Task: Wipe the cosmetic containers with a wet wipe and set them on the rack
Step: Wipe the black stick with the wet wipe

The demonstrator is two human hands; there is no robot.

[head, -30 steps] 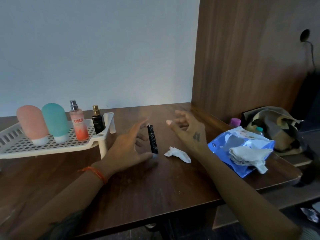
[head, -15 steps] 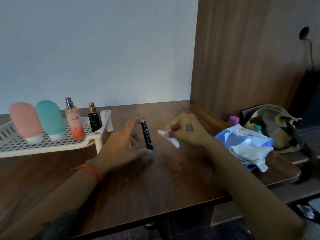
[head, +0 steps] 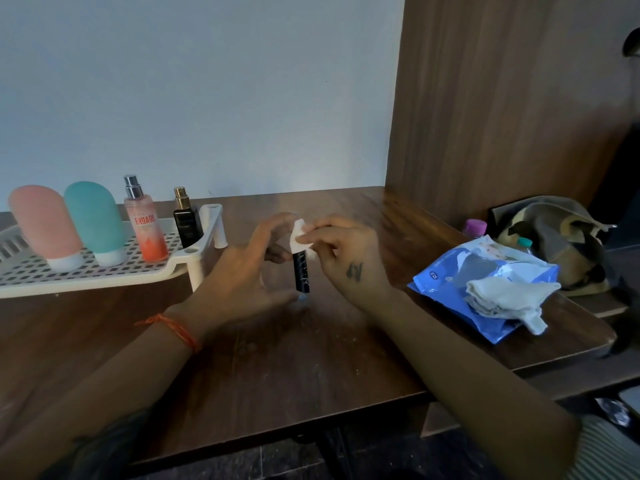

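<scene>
- Tube: now upright off the bench, left hand fingers clamped on it.
- Wipe: lifted, pinched by right hand onto tube top.

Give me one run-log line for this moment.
step: wiping | left hand: holds black tube upright | right hand: pinches wet wipe on tube top | rack: four containers
</scene>
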